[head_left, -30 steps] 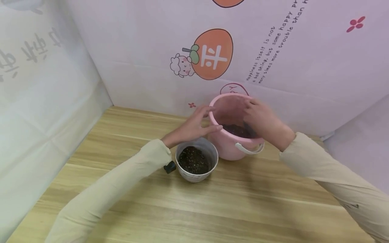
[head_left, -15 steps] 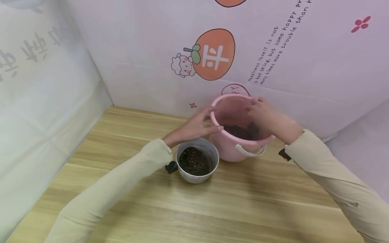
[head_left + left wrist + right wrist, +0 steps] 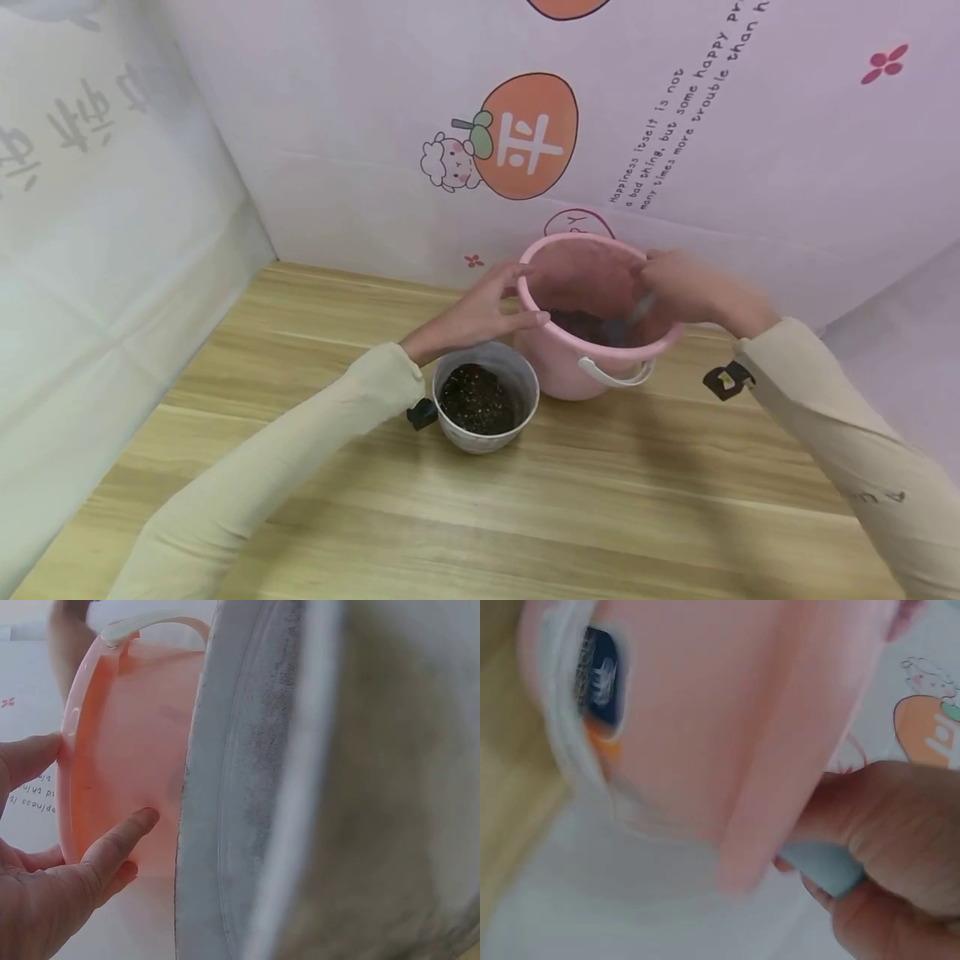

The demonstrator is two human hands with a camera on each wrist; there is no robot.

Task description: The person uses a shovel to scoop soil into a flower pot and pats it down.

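My left hand holds the near-left rim of a pink bucket, thumb and fingers spread along its edge. In the left wrist view, fingers lie against the bucket's outer wall. Inside the bucket is dark soil. At the bucket's right side, my right hand grips the grey-blue handle of what looks like a hand trowel; its lower part reaches into the bucket, blurred, and the blade is not clearly seen. A whitish pot with dark, speckled soil stands under my left wrist.
The bucket's white handle hangs down its front. A printed cloth hangs close behind the bucket, and another covers the left side. Both containers stand on a wood-grain tabletop. A black clip-like piece hangs by my right sleeve.
My right hand has shifted right with the trowel, toward the bucket's right rim. The left hand, bucket and pot have stayed nearly in place.
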